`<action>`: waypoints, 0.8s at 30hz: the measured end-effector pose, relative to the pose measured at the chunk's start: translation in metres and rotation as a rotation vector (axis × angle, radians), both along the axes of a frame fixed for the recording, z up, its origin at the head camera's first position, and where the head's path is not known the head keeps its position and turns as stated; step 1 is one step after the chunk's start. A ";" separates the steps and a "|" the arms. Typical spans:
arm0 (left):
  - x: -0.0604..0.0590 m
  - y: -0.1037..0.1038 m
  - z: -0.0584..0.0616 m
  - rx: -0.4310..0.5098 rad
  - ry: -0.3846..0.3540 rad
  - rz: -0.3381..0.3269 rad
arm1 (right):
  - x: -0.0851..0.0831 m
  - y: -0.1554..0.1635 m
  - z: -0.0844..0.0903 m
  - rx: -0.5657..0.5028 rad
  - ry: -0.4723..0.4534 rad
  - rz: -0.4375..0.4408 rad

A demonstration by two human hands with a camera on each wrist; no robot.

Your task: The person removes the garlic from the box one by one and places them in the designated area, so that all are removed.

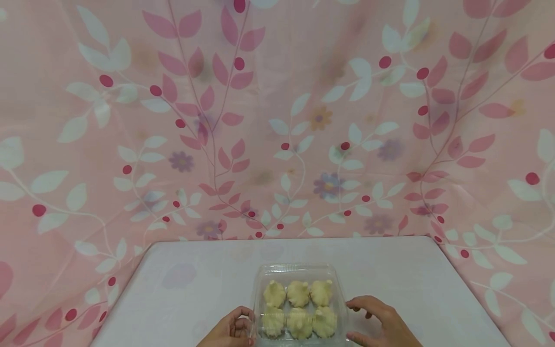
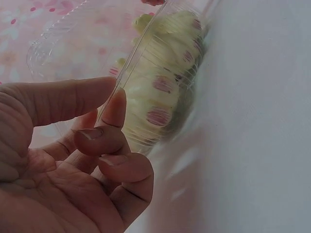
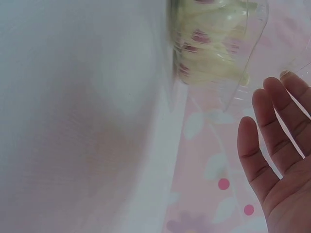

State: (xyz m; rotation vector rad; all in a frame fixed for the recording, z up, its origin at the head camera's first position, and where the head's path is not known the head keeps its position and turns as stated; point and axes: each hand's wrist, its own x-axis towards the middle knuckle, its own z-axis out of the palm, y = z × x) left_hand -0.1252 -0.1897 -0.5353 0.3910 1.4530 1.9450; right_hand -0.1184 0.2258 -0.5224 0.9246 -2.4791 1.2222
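A clear plastic clamshell box (image 1: pixel 299 271) sits on the white table, toward its front. Inside it, several pale yellow, lobed pieces (image 1: pixel 299 322) with small stubs on top stand in two rows; purplish patches show on their sides in the wrist views. At the box's left side, my left hand (image 1: pixel 231 328) pinches the thin plastic rim between thumb and forefinger, the other fingers curled. My right hand (image 1: pixel 383 324) is by the right side, fingers loosely extended, with fingertips close to the rim. In the right wrist view those fingers (image 3: pixel 266 124) look apart from the plastic.
The white tabletop (image 1: pixel 195 284) extends around the box, with its far edge a little beyond it. Pink cloth (image 1: pixel 277 120) printed with leaves, berries and flowers hangs behind the table and along both sides.
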 end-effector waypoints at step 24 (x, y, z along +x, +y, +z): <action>-0.002 -0.002 -0.003 0.050 0.024 -0.043 | -0.009 -0.020 0.056 -0.195 0.318 0.042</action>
